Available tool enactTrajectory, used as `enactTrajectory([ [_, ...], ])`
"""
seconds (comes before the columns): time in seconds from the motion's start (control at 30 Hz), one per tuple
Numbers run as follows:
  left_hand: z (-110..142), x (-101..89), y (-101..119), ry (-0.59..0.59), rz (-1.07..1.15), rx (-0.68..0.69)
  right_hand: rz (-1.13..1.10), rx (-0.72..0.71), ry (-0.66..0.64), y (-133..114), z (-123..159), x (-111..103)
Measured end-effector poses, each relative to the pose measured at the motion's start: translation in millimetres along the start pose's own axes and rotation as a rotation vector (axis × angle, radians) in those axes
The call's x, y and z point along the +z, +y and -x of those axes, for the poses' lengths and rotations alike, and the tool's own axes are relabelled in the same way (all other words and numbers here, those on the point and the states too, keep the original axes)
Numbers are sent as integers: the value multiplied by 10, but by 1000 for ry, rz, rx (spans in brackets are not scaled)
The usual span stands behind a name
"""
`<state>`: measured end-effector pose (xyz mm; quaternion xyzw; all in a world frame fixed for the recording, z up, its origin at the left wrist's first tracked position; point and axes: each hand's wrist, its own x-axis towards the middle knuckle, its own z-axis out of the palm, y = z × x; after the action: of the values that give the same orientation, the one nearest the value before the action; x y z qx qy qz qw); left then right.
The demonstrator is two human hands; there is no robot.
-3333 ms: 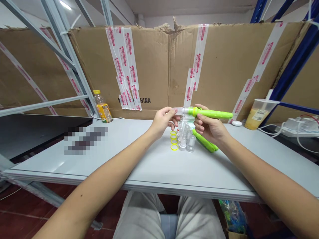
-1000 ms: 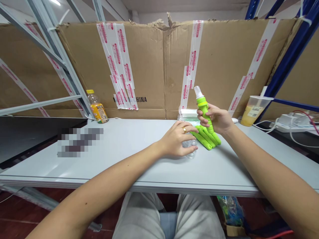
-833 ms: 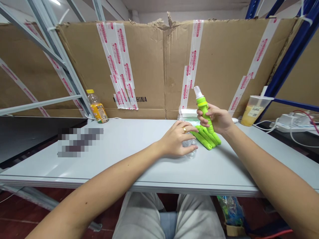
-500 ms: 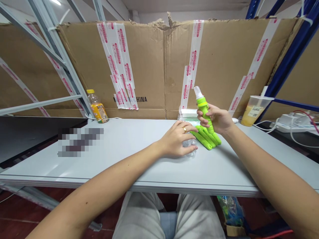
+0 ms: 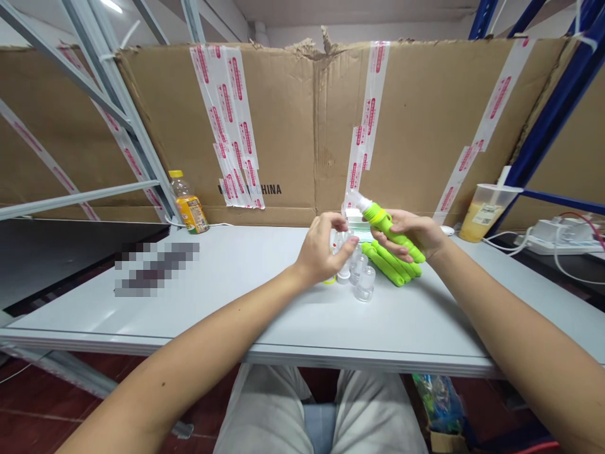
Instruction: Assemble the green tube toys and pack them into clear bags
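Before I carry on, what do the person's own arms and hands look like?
The left hand and right hand are gloveless. The left forearm and right forearm show no sleeve, watch or cable; the left one bears a small round spot. Some fingers are partly hidden, so a ring can't be ruled out.

From the lower corners, the bare left forearm (image 5: 212,340) and right forearm (image 5: 505,315) are stretched forward and angled inward. The left grip (image 5: 345,236) is raised, its thumb and index finger curved and parted. The right grip (image 5: 386,232) is closed, its fingers bent toward the left, the wrist kept nearly in line.
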<state>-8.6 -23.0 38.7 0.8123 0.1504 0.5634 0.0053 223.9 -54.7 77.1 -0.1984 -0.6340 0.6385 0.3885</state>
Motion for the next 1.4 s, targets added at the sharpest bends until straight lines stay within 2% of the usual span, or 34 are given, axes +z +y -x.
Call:
enactTrajectory([
  [0.1,1,5,-79,71,107,-87,-3,64,-100,34,0,31],
  [0.27,2,-6,-127,25,162,-88,-2,128,-138,75,19,22],
  [0.4,-15,-32,-110,-8,125,-117,20,168,-163,81,30,5],
  [0.5,-49,-82,-132,-9,124,-170,28,169,-144,66,31,-18],
  [0.6,-101,-182,-204,46,124,-204,39,143,-99,29,44,-67],
  [0.7,-146,-292,-265,49,21,-112,40,119,-38,-5,62,-127],
  [0.8,-155,-331,-240,-61,-73,45,34,96,10,-11,66,-171],
  [0.93,-128,-272,-92,-301,-115,220,28,84,14,12,56,-198],
  [1.0,-116,-242,-22,-379,-128,285,31,85,12,21,53,-203],
  [1.23,-68,-274,60,-528,-120,322,35,74,-1,15,61,-244],
  [1.4,-12,-272,60,-566,-81,346,31,88,16,1,77,-253],
])
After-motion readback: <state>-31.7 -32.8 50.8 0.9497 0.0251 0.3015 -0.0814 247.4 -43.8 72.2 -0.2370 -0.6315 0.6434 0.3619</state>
